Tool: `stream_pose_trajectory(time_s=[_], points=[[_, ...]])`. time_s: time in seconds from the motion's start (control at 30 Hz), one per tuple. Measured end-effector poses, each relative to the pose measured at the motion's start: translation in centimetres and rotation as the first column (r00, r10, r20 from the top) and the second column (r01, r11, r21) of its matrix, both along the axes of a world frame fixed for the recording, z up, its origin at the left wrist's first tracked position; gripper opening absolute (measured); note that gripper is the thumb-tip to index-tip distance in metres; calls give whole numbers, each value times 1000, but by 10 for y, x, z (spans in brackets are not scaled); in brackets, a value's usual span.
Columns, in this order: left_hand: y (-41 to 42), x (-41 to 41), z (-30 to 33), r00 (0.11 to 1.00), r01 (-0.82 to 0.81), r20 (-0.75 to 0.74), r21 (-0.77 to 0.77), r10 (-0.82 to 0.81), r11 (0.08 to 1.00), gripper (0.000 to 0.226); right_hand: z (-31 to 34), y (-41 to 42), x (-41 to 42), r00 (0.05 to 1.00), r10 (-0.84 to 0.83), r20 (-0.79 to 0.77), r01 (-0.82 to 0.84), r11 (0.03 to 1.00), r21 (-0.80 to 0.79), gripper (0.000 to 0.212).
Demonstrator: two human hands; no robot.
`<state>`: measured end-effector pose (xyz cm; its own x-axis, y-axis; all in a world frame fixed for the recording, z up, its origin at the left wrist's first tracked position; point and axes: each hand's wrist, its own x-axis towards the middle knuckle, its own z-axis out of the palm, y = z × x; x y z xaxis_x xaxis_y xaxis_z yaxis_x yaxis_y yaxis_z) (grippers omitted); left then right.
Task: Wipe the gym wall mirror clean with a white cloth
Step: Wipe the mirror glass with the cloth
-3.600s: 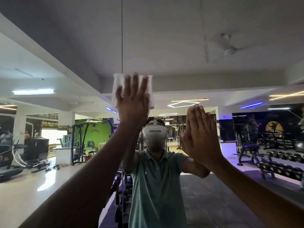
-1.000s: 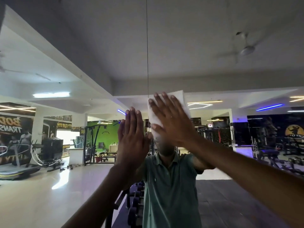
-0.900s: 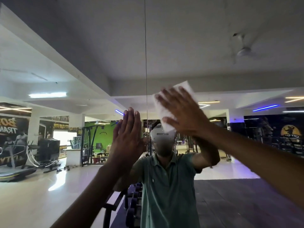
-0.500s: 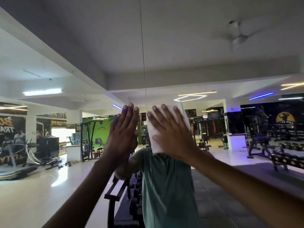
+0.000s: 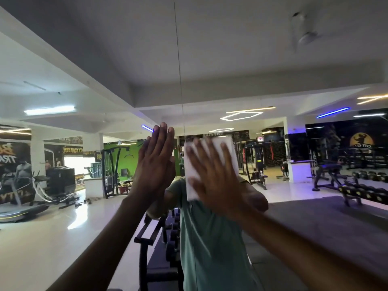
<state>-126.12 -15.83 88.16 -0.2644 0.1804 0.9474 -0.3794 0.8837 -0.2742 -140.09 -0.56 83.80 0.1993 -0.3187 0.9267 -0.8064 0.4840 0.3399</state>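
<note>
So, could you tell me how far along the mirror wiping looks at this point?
Mid-wipe. Done: the glass around the hands shows no obvious smears, though that is hard to judge. In hand: the right hand, fingers spread, presses the white cloth flat against the mirror just right of the vertical seam, blurred with motion; the left hand rests flat on the glass. Left: the panel high above and below the cloth.

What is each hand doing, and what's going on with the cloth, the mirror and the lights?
right hand: fingers spread, pressing the cloth flat on the glass.
left hand: flat, fingers straight, holding nothing.
white cloth: flat against the mirror.
mirror: upright, reflecting the gym.
tube light: on.
ceiling fan: blurred.
</note>
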Motion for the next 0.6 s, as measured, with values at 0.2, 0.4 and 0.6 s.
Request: stream_pose_trajectory(time_s=[0.2, 0.4, 0.6], points=[[4, -2, -3, 999, 9, -31, 17, -9, 1000, 65, -8, 71, -67, 999, -45, 14, 44, 998, 50, 72], [6, -14, -7, 997, -16, -71, 26, 18, 1000, 69, 94, 104, -89, 916, -71, 396, 242, 883, -401, 74], [5, -19, -10, 992, -27, -125, -8, 26, 1000, 67, 21, 6, -2, 999, -24, -24, 25, 997, 73, 77]])
